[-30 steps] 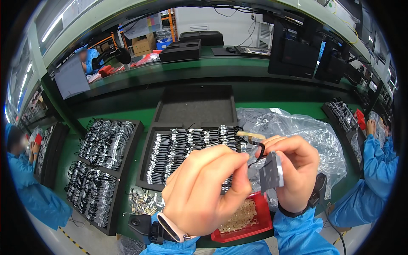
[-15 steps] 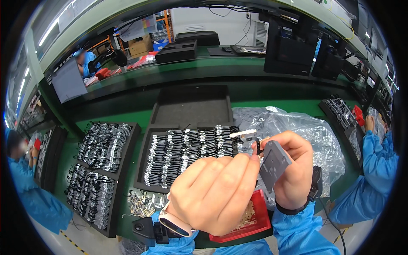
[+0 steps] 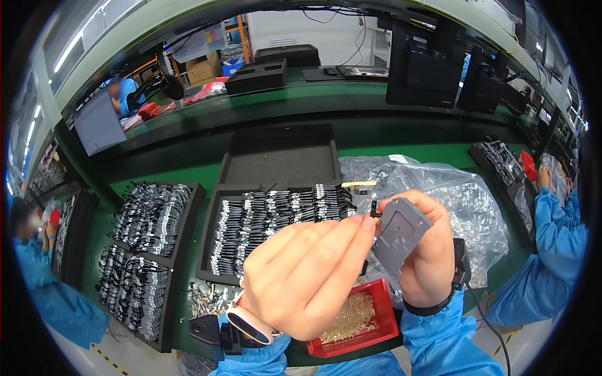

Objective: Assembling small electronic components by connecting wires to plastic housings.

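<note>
My right hand (image 3: 433, 247) grips a flat grey plastic plate (image 3: 404, 229) with a shallow rectangular recess, tilted toward me above the bench. The thumb and fingers of my left hand (image 3: 307, 269) pinch together at the plate's left edge, by a small black part (image 3: 374, 209) whose lower end is hidden by the fingertips. Just beyond the hands shows a narrow cream strip (image 3: 359, 184); whether it is joined to anything I cannot tell. Behind my left hand, a black foam tray (image 3: 207, 254) holds rows of small black-and-silver cable parts (image 3: 254, 229).
A red bin (image 3: 389, 319) of small pale pieces sits below my hands. Loose small parts (image 3: 207, 299) lie left of my wrist. Another full tray (image 3: 169, 301) stands at left, a clear plastic bag (image 3: 467, 213) at right. Co-workers in blue sit on both sides.
My right hand has turned the grey plate so more of its recessed face shows. Both hands have shifted slightly left. The cream strip appears higher and flatter, and more of the red bin is visible.
</note>
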Tool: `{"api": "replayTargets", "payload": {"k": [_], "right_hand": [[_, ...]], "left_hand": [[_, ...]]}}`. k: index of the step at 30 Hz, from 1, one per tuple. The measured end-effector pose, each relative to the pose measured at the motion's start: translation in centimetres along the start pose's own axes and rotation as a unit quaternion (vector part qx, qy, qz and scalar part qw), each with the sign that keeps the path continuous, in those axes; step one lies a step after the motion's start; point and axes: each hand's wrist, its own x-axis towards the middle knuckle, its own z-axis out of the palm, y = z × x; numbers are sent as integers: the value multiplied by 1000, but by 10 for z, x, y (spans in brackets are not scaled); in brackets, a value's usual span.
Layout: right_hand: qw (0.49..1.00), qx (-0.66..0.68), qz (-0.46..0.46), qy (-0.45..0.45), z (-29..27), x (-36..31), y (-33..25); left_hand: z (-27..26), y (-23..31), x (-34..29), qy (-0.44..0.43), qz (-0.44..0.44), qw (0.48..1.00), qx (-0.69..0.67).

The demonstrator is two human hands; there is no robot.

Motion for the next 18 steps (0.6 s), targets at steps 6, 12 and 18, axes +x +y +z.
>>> {"api": "replayTargets", "payload": {"k": [6, 12, 18], "right_hand": [[1000, 9, 14, -1, -1, 1, 1], [998, 52, 32, -27, -2, 1, -1], [998, 56, 31, -18, -2, 0, -2]], "left_hand": [[-1, -1, 1, -2, -3, 1000, -12], [-1, 1, 0, -4, -4, 1000, 5], [1, 2, -1, 1, 0, 1000, 12]]}}
